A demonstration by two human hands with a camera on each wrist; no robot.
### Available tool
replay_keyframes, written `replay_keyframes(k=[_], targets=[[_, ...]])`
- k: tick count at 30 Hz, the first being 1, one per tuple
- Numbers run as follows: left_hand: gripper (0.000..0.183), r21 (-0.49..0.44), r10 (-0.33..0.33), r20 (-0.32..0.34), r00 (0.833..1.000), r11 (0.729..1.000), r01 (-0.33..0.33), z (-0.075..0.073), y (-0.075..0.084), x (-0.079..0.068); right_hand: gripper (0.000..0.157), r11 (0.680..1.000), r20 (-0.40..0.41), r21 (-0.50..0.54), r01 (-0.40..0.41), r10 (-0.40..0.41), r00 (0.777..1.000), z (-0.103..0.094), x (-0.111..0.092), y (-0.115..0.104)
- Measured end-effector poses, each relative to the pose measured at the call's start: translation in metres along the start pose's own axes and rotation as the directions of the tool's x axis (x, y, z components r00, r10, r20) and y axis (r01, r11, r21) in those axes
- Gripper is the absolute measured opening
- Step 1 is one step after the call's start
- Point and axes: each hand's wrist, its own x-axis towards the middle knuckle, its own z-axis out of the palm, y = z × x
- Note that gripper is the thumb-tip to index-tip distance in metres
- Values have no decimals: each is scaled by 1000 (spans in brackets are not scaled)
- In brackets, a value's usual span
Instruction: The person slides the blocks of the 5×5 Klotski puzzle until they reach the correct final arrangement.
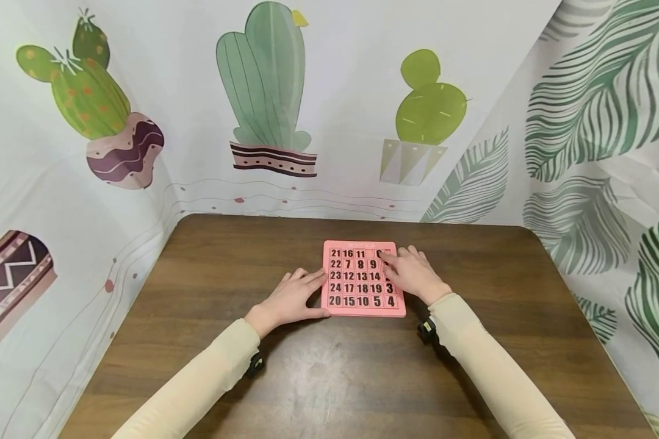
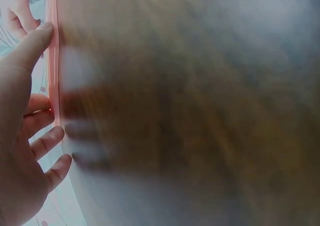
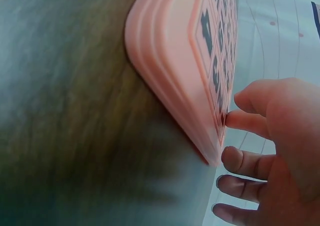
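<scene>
A pink sliding number puzzle (image 1: 363, 310) lies flat on the brown table, its square tiles printed with black numbers. My left hand (image 1: 287, 300) rests along the puzzle's left side, the thumb by the near corner and fingers at the edge; in the left wrist view its thumb (image 2: 37, 43) touches the pink rim. Over the upper right part is my right hand (image 1: 415, 274), with a fingertip on the tile marked 6 (image 1: 378, 253) in the far row. A gap shows between that tile and the 11. Some right-column tiles are hidden under the hand.
The wooden table (image 1: 318, 378) reaches back to a wall covering (image 1: 351, 110) printed with cacti and leaves. Dark wrist devices (image 1: 426, 330) sit below both cuffs.
</scene>
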Motion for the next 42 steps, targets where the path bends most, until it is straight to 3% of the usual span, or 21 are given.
replay_keyframes(k=[10,20,32,42], targets=[[93,-5,-21,36,999,1000,21,-3,2,3,44,999,-34,-1,54,-54,998,5,4,-4],[96,-122,-18,39,999,992,23,-8,12,6,45,999,-15,12,44,-44,999,3,4,-10],[97,-144,-95,102,990,984,109,-10,16,8,44,997,-47,36,65,-63,997,3,-29,3],[96,-145,-71,100,992,986,85,-8,13,10,44,996,-54,60,63,-60,997,3,-36,6]])
